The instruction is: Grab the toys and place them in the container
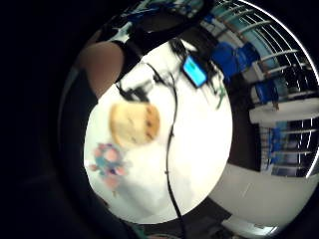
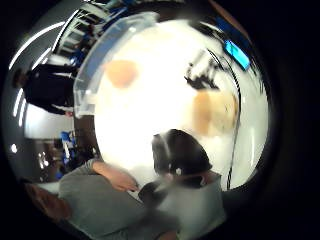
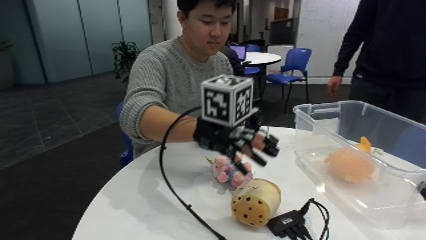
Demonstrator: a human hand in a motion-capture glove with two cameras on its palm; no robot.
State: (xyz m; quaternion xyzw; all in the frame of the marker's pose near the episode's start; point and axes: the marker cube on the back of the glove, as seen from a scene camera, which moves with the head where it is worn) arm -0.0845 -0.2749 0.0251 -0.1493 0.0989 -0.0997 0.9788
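Outside view: gloved right hand (image 3: 234, 141), fingers spread and empty, hovers above the pink toy (image 3: 229, 172) and yellow spotted toy (image 3: 255, 202) mid-table, poised to grasp; an orange toy (image 3: 350, 164) already lies in the clear container (image 3: 313, 112) at the table's right edge.

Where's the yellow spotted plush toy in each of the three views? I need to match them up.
Outside view: yellow spotted plush toy lies on the white table, below the gloved right hand.
Little finger side palm view: on the table beside the pink toy, plush at.
Thumb side palm view: on the table.
Shared landmark: the black cable.
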